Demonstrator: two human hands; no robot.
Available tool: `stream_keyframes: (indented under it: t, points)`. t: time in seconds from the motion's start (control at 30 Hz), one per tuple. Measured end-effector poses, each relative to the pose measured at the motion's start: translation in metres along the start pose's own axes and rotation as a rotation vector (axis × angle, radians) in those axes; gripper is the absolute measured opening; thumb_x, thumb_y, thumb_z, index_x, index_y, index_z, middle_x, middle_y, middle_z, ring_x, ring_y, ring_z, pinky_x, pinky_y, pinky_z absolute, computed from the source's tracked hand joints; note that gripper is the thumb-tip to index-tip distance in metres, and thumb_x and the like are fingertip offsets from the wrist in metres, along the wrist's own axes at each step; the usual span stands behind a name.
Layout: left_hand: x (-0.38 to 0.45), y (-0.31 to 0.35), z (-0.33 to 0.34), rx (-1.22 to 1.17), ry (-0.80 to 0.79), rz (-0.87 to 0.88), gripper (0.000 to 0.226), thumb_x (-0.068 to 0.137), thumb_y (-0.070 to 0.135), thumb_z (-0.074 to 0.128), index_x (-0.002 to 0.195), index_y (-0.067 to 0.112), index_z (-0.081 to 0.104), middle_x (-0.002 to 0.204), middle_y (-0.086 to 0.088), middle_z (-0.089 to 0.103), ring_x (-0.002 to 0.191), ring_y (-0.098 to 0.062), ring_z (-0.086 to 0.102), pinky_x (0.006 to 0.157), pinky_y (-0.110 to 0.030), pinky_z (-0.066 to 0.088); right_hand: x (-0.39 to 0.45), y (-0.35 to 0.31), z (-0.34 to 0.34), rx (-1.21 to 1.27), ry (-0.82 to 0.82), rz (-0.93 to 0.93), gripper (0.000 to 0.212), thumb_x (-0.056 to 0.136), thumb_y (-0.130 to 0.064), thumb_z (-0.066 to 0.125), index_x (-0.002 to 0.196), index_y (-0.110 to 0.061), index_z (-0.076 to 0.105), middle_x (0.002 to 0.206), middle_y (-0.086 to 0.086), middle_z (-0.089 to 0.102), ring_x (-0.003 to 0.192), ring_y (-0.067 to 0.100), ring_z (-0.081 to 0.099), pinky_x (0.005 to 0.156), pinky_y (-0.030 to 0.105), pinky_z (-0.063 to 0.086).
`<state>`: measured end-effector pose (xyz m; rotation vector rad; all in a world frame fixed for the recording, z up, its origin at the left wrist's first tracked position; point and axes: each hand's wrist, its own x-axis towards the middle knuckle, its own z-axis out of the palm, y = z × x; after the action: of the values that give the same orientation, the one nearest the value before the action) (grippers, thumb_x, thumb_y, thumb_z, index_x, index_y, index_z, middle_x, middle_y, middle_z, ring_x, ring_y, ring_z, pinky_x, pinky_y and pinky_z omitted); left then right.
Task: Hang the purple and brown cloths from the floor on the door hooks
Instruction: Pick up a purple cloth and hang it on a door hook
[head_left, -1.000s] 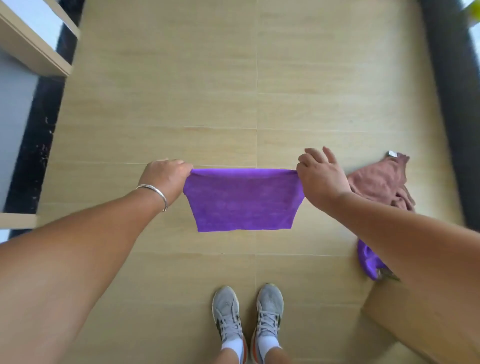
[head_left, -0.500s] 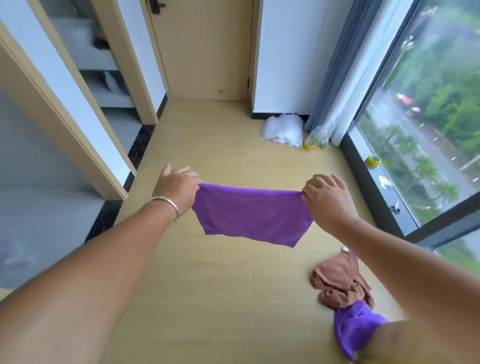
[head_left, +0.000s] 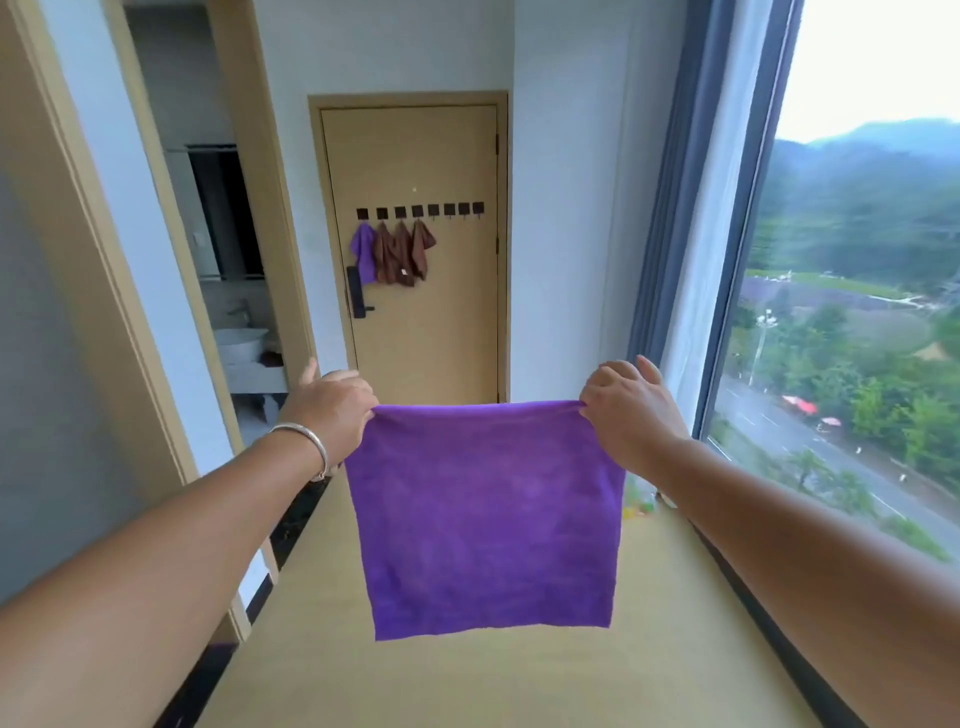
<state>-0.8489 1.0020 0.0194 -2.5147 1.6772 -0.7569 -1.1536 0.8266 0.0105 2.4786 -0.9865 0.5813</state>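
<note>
Both arms reach forward at chest height, and between them a purple cloth (head_left: 485, 519) hangs flat and square, its lower edge free above the wooden floor (head_left: 467, 686). The left hand (head_left: 332, 410), with a silver bangle (head_left: 306, 441) on its wrist, pinches the cloth's top left corner between thumb and curled fingers. The right hand (head_left: 631, 415) pinches the top right corner the same way, its outer fingers lifted a little. The top edge runs taut and nearly level from one hand to the other.

Along the right side of the floor a dark sill runs under a tall window (head_left: 852, 312) with a grey curtain (head_left: 670, 208) gathered at its left edge. On the left, an open doorway shows a washbasin (head_left: 239, 343).

At the far end of the floor stands a closed wooden door (head_left: 426, 332) with a dark electronic lock (head_left: 356, 293) on its left side. A row of dark hooks (head_left: 420, 210) crosses the door. From the left hooks hang a purple cloth (head_left: 363, 254) and, touching beside it, three brown cloths (head_left: 402, 252); the right hooks are bare.
</note>
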Motion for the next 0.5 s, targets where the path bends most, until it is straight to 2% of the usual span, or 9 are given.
stream_keyframes:
  t: [0.23,0.37,0.5]
  points:
    - [0.023,-0.002,-0.07,0.017,0.1,-0.115,0.026,0.099,0.025,0.04,0.09,0.028,0.065,0.097,0.007,0.06,0.105,-0.017,0.053,0.113,-0.049,0.022,0.043,0.03,-0.058,-0.013,0.038,0.047,0.026,0.099,-0.039,0.042,0.107,-0.033,0.066,0.117,-0.012,0.059,0.123,0.014,0.042,0.109,0.04,0.024]
    - [0.031,0.002,-0.092,0.07,0.18,-0.142,0.026,0.098,0.022,0.042,0.088,0.028,0.065,0.095,0.007,0.061,0.102,-0.017,0.056,0.113,-0.047,0.025,0.056,0.043,-0.073,-0.02,0.067,0.048,0.027,0.1,-0.039,0.041,0.109,-0.032,0.066,0.117,-0.01,0.06,0.121,0.016,0.044,0.106,0.039,0.028]
    - [0.038,0.0,-0.099,0.132,0.186,-0.166,0.028,0.098,0.02,0.041,0.093,0.031,0.066,0.099,0.01,0.062,0.103,-0.015,0.055,0.114,-0.046,0.023,0.068,0.049,-0.074,-0.004,0.099,0.043,0.03,0.1,-0.04,0.039,0.108,-0.033,0.067,0.116,-0.01,0.061,0.119,0.016,0.046,0.104,0.036,0.03]
